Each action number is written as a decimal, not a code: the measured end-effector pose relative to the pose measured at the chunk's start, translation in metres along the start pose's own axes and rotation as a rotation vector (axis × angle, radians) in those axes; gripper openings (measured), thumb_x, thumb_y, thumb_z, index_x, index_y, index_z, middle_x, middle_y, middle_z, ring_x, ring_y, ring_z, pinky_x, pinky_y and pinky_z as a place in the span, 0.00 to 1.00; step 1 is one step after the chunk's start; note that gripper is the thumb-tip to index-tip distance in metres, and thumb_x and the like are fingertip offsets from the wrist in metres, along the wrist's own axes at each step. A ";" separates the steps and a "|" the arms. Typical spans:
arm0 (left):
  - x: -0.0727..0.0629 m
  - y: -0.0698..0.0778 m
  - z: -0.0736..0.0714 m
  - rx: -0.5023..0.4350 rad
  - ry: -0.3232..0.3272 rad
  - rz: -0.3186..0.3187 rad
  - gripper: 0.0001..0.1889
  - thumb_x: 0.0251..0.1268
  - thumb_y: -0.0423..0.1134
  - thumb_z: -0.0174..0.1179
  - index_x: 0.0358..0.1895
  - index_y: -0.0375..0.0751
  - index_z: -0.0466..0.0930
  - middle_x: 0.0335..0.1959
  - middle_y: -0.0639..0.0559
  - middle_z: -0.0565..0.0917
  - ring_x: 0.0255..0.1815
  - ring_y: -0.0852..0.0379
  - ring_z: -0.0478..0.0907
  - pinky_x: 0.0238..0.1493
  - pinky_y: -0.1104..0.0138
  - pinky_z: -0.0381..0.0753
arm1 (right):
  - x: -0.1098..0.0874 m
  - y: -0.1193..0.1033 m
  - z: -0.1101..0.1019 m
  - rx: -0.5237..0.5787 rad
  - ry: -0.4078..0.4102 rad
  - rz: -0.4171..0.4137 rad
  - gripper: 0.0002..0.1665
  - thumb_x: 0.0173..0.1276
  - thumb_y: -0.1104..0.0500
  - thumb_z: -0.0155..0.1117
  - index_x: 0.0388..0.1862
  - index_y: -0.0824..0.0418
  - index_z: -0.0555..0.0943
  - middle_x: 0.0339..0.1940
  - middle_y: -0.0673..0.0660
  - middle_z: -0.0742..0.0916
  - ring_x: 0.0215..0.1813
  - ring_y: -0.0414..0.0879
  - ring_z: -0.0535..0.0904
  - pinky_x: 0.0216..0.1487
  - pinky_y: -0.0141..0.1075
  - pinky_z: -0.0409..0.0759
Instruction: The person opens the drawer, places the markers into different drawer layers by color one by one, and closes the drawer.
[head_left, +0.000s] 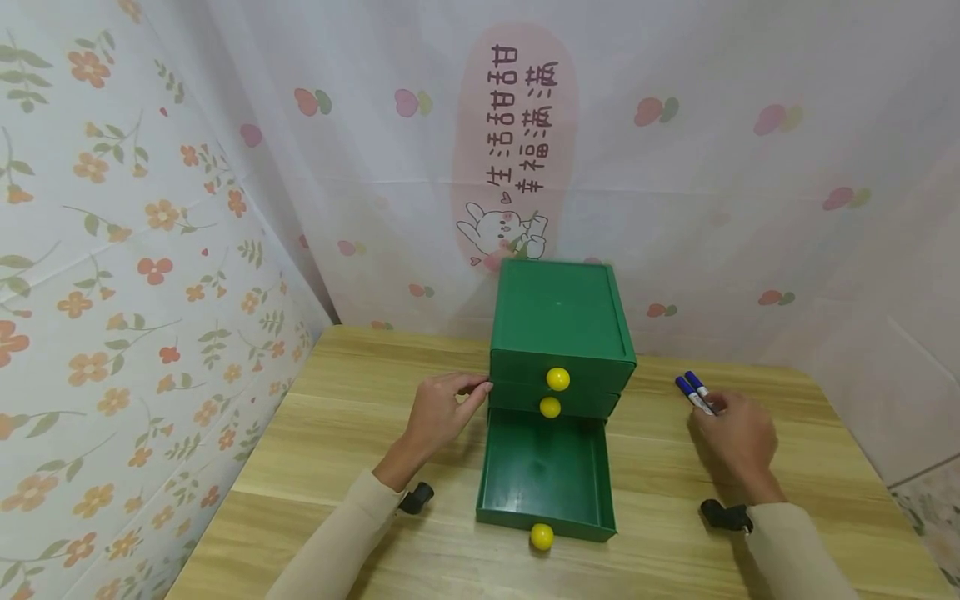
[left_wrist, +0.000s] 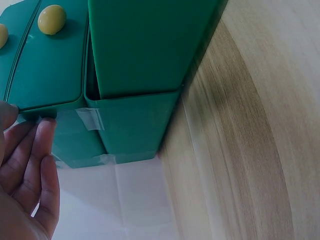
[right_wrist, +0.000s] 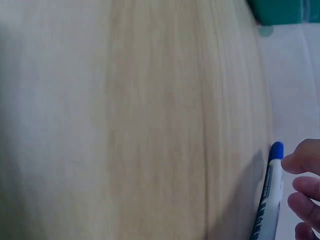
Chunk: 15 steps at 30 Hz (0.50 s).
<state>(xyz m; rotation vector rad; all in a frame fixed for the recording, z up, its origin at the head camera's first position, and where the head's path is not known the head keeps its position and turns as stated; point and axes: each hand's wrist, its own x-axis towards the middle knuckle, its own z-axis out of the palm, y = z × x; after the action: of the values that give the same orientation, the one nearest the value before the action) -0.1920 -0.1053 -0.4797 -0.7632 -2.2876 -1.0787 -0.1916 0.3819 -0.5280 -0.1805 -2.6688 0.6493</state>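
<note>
A green drawer cabinet [head_left: 558, 308] with yellow round knobs stands on the table, its bottom drawer [head_left: 546, 467] pulled out with a bare floor. At the cabinet's left front edge is my left hand [head_left: 442, 408], thumb by the front and fingertips against the side; in the left wrist view these fingers [left_wrist: 30, 165] are loosely bent. Two blue-capped white markers [head_left: 693, 392] lie side by side to the right of the cabinet. My right hand [head_left: 738, 433] is over their near ends. In the right wrist view, its thumb is close beside one marker [right_wrist: 270, 195], with the fingers apart from the thumb.
The wooden table [head_left: 337, 433] runs back to a printed white curtain [head_left: 375, 250]. Another floral curtain [head_left: 150, 292] hangs along the left. The pulled-out drawer, with its yellow knob [head_left: 542, 537], juts forward between the two arms.
</note>
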 end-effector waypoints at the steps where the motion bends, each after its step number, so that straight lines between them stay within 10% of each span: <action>1: 0.000 0.000 0.000 0.000 0.002 0.001 0.09 0.76 0.36 0.72 0.48 0.33 0.95 0.44 0.45 0.95 0.42 0.50 0.94 0.43 0.58 0.93 | 0.001 0.002 0.000 -0.005 -0.008 0.001 0.17 0.67 0.58 0.75 0.48 0.70 0.91 0.41 0.69 0.91 0.29 0.55 0.80 0.22 0.41 0.70; 15: 0.000 -0.001 0.000 -0.004 0.011 0.014 0.08 0.76 0.35 0.72 0.48 0.33 0.95 0.44 0.45 0.95 0.40 0.50 0.94 0.42 0.58 0.93 | 0.002 0.003 0.002 -0.046 -0.039 0.000 0.16 0.69 0.58 0.75 0.47 0.70 0.91 0.37 0.67 0.88 0.30 0.57 0.79 0.21 0.43 0.71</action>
<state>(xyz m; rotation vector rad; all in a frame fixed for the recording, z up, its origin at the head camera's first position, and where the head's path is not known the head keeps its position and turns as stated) -0.1926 -0.1057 -0.4800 -0.7716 -2.2688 -1.0784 -0.1936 0.3843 -0.5301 -0.1818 -2.7230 0.5978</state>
